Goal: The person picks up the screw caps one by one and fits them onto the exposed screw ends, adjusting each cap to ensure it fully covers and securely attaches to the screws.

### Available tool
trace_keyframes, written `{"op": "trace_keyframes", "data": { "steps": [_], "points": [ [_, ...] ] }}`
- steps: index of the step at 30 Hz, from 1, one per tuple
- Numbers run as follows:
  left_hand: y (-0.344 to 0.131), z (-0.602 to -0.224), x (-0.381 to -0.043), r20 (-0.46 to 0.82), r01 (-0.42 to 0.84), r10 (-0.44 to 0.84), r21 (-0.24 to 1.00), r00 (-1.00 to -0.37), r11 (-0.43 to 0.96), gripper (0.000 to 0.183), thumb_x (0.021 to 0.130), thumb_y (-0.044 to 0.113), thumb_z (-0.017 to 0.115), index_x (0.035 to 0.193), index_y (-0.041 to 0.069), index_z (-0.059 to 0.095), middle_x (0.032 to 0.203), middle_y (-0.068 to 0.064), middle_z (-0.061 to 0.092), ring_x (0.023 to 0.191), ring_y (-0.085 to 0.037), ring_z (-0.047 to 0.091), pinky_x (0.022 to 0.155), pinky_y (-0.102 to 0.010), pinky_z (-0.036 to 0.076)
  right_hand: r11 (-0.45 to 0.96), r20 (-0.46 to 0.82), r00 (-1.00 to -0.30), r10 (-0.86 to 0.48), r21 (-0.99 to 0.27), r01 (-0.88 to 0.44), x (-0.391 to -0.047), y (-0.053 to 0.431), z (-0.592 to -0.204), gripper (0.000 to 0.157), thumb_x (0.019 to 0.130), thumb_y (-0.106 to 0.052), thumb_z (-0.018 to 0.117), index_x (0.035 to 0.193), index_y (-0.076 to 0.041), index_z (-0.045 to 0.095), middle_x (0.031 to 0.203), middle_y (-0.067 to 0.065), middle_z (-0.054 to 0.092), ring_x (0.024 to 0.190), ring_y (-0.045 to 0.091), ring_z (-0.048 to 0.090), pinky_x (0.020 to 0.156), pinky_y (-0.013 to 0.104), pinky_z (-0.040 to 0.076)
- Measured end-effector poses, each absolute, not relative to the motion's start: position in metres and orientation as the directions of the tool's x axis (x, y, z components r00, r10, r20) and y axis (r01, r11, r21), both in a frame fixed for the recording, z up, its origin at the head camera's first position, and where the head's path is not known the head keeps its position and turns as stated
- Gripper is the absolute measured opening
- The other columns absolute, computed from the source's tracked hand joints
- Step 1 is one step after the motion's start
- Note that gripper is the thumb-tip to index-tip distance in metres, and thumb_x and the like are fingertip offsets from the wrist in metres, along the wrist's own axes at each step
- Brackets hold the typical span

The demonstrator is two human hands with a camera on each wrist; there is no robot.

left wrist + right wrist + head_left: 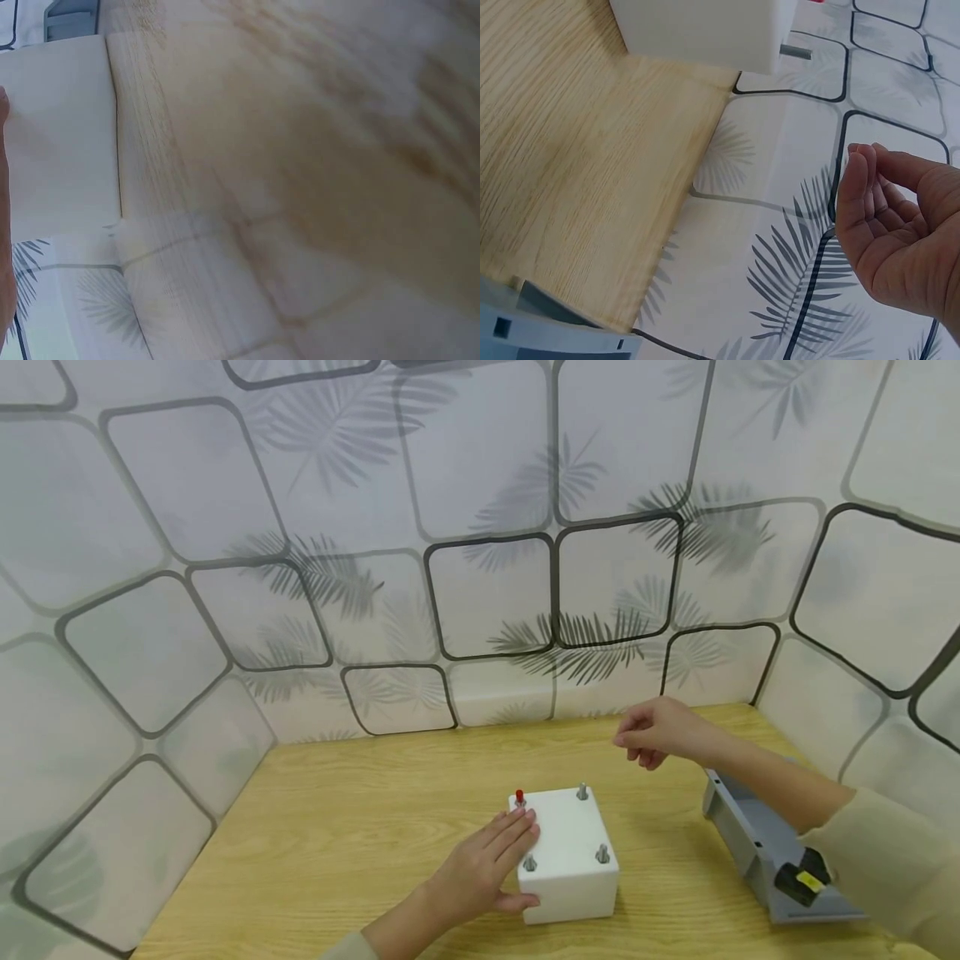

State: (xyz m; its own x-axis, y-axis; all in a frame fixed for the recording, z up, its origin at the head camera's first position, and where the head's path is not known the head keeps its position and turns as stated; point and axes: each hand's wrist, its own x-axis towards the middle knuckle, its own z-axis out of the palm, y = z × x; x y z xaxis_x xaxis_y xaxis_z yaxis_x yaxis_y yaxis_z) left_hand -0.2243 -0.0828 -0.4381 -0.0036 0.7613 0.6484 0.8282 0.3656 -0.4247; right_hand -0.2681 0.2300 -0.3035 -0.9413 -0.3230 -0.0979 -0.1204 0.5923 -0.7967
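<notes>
And there sat the white box (566, 839), lower centre of frame on the counter (360, 810), bolts (602, 854) upright, down-left of the right hand (663, 732), its curled fingertips meeting (nothing visible between); the left hand (480, 864), nearer, rested straight-fingered on top!

box (566, 832): smth matt plast. | bolts (602, 853): shiny mtl | tbl (337, 810): wood-grain | bin (738, 835): smth plast.

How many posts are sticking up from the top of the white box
4: the white box has a far-left red-tipped post, a far-right metal post, a near-left metal post and a near-right metal post. The left hand might hide another.
</notes>
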Motion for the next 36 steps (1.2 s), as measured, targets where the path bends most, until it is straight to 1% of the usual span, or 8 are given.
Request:
{"op": "trace_keyframes", "data": {
  "steps": [4, 12, 17, 24, 32, 36],
  "points": [
    [-0.083, -0.440, -0.224, 0.647, 0.831, 0.762, -0.418, -0.012, 0.367, 0.074, 0.082, 0.058, 0.061, 0.121, -0.005, 0.057, 0.127, -0.020, 0.058, 0.121, -0.030, 0.054, 0.100, -0.038, 0.046, 0.604, -0.106, -0.945, -0.309, -0.790, -0.109, -0.268, 0.234, -0.305, 0.021, 0.090, -0.019, 0.064, 0.095, 0.001, 0.064, 0.070, 0.004, 0.065, 0.061, 0.020, 0.064, 0.060, 0.035, 0.058],
    [-0.083, -0.441, -0.224, 0.647, 0.832, 0.762, -0.408, -0.028, 0.377, 0.073, 0.084, 0.058, 0.059, 0.122, -0.004, 0.057, 0.127, -0.020, 0.058, 0.122, -0.030, 0.054, 0.100, -0.038, 0.046, 0.618, -0.115, -0.948, -0.296, -0.780, -0.098, -0.269, 0.244, -0.306, 0.024, 0.090, -0.021, 0.064, 0.096, 0.002, 0.064, 0.069, 0.003, 0.065, 0.061, 0.018, 0.064, 0.059, 0.034, 0.058],
    [-0.083, -0.440, -0.224, 0.648, 0.831, 0.761, -0.413, -0.018, 0.372, 0.073, 0.083, 0.058, 0.060, 0.122, -0.005, 0.057, 0.127, -0.020, 0.058, 0.121, -0.030, 0.054, 0.100, -0.038, 0.046, 0.613, -0.123, -0.954, -0.273, -0.787, -0.074, -0.269, 0.250, -0.306, 0.023, 0.090, -0.019, 0.064, 0.097, 0.002, 0.064, 0.069, 0.004, 0.065, 0.060, 0.019, 0.064, 0.060, 0.035, 0.058],
    [-0.082, -0.437, -0.225, 0.650, 0.822, 0.760, -0.435, 0.004, 0.368, 0.075, 0.081, 0.058, 0.061, 0.121, -0.005, 0.057, 0.127, -0.020, 0.058, 0.120, -0.030, 0.055, 0.100, -0.038, 0.046, 0.617, -0.110, -0.955, -0.275, -0.782, -0.088, -0.269, 0.258, -0.305, 0.025, 0.089, -0.020, 0.064, 0.098, 0.004, 0.063, 0.071, 0.005, 0.066, 0.060, 0.019, 0.065, 0.060, 0.036, 0.059],
    [-0.083, -0.438, -0.225, 0.647, 0.826, 0.763, -0.427, -0.005, 0.368, 0.075, 0.081, 0.059, 0.061, 0.121, -0.005, 0.057, 0.127, -0.020, 0.058, 0.121, -0.030, 0.055, 0.100, -0.038, 0.046, 0.619, -0.124, -0.954, -0.273, -0.781, -0.076, -0.267, 0.268, -0.308, 0.024, 0.089, -0.022, 0.065, 0.094, 0.001, 0.064, 0.070, 0.004, 0.064, 0.061, 0.018, 0.064, 0.059, 0.035, 0.058],
    [-0.083, -0.439, -0.225, 0.647, 0.828, 0.762, -0.425, -0.005, 0.365, 0.075, 0.082, 0.059, 0.060, 0.121, -0.005, 0.057, 0.127, -0.020, 0.058, 0.121, -0.030, 0.054, 0.100, -0.038, 0.046, 0.623, -0.135, -0.954, -0.268, -0.779, -0.065, -0.266, 0.273, -0.310, 0.024, 0.090, -0.022, 0.064, 0.095, 0.002, 0.064, 0.070, 0.004, 0.063, 0.061, 0.019, 0.064, 0.059, 0.033, 0.058]
  ]
}}
